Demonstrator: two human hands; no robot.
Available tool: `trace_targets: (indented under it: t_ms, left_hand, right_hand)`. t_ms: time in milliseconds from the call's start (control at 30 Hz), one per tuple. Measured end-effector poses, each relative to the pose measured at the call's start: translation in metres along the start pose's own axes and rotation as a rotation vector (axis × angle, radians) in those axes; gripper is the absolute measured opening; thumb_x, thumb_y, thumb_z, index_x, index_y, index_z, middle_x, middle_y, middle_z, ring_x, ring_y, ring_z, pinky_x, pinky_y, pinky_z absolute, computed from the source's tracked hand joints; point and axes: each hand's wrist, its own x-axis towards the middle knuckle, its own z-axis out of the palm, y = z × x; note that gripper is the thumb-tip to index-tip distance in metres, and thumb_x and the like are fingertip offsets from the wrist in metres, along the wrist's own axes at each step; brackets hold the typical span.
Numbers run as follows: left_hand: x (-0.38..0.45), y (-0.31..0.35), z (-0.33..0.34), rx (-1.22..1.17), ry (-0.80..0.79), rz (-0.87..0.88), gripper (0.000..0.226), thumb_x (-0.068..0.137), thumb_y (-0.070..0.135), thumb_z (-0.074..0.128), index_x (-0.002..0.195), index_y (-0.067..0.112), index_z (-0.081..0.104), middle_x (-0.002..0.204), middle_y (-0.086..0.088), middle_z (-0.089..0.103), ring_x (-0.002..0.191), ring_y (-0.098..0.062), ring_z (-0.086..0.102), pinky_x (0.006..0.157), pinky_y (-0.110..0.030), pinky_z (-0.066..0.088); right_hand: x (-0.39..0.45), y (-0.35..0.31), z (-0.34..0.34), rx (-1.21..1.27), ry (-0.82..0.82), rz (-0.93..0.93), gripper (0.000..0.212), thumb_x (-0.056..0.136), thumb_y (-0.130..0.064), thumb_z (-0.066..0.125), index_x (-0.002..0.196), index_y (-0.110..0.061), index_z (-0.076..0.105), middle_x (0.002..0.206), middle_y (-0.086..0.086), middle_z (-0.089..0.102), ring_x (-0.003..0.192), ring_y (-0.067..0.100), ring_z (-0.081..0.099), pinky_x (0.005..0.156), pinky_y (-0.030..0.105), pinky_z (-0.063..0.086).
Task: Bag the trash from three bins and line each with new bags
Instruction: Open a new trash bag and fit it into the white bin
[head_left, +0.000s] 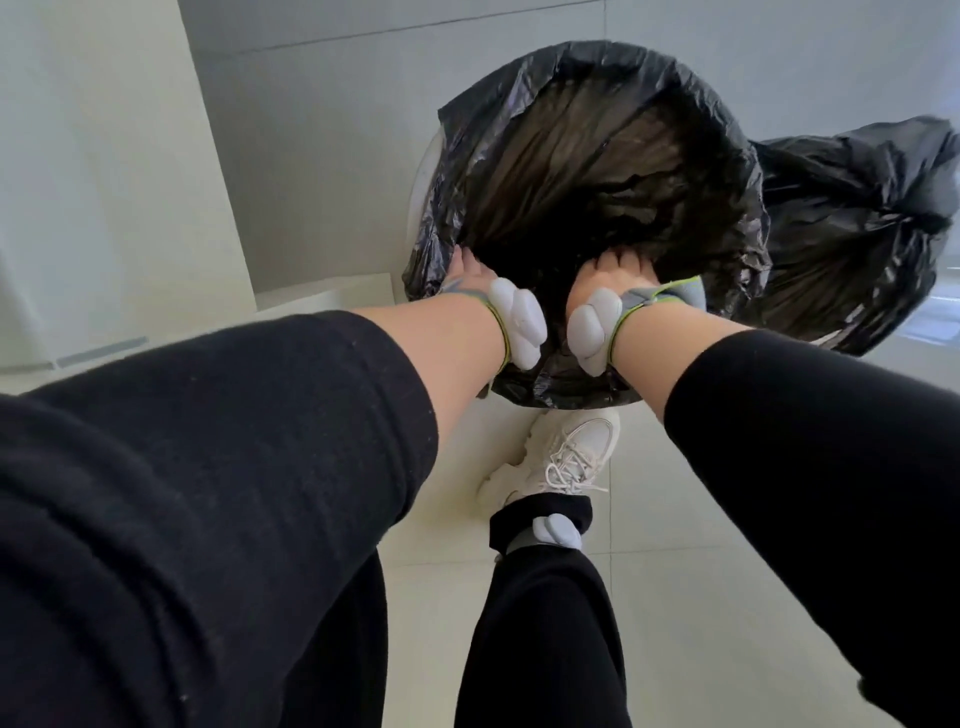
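Observation:
A black bin liner (582, 171) gapes open over a white bin whose rim (423, 171) shows only at the left. My left hand (467, 273) grips the liner's near edge at the left. My right hand (618, 273) grips the same edge a little to the right, fingers curled into the plastic. Both wrists carry white padded sensors on straps. A tied, filled black trash bag (852, 234) lies on the floor just right of the bin, touching it.
A pale wall or cabinet (104, 156) stands at the left with a low ledge (322, 296) beside the bin. My white shoe (561, 457) sits on the tiled floor right below the bin. Grey floor tiles stretch beyond the bin.

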Motion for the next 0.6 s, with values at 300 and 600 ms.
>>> trace_targets:
  t_ms: [300, 600]
  left_hand:
    - [-0.046, 0.005, -0.031, -0.038, 0.018, 0.128, 0.052, 0.094, 0.035, 0.047, 0.139, 0.011, 0.040, 0.147, -0.013, 0.035, 0.142, -0.031, 0.019, 0.119, -0.039, 0.009]
    - [-0.111, 0.040, -0.080, -0.228, 0.155, 0.109, 0.030, 0.093, 0.023, 0.048, 0.121, 0.012, 0.052, 0.122, -0.009, 0.053, 0.113, -0.030, 0.050, 0.075, -0.034, 0.035]
  right_hand:
    - [-0.048, 0.007, -0.038, 0.229, 0.131, -0.190, 0.038, 0.088, -0.013, 0.047, 0.124, -0.002, 0.053, 0.132, 0.015, 0.048, 0.132, 0.032, 0.034, 0.116, 0.040, 0.017]
    - [-0.132, 0.096, -0.066, 0.589, 0.588, -0.151, 0.035, 0.090, 0.002, 0.046, 0.121, -0.005, 0.063, 0.118, 0.013, 0.060, 0.115, 0.034, 0.049, 0.089, 0.039, 0.044]
